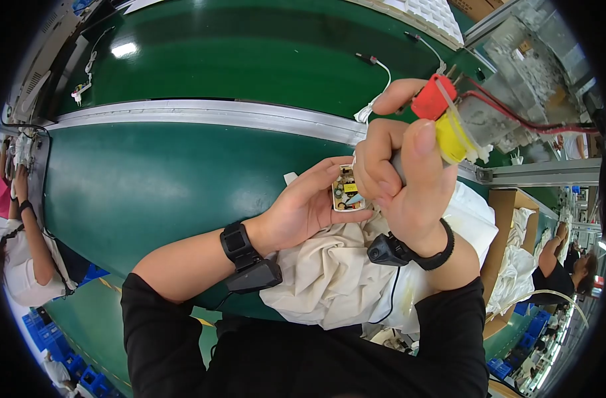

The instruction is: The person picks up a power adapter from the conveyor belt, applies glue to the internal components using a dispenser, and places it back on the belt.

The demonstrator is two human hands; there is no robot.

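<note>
Landmark: the silver rail (203, 115) crossing behind the desk (150, 172).

Near side of the rail: left hand (307, 202) cupped, thumb along the top edge of a small white casing (338, 199) and a finger beneath it. Casing's open face is turned up, circuit parts showing within its rim.

Right hand (409, 156) curled around a tool with red and yellow parts (453, 138), raised so that it overlaps the rail's right-hand stretch; red and dark wires trail off rightward. Its fingers come close over the casing's right edge, leaving little room there; whether they touch cannot be told.

Nearer than the rail, below the hands: crumpled cream cloth (336, 265). Cardboard box (504, 232) right of the cloth, below the rail's line.

Widest room to move: left, along the rail's near edge. Beyond the rail: white cable with dark plug (385, 86).
</note>
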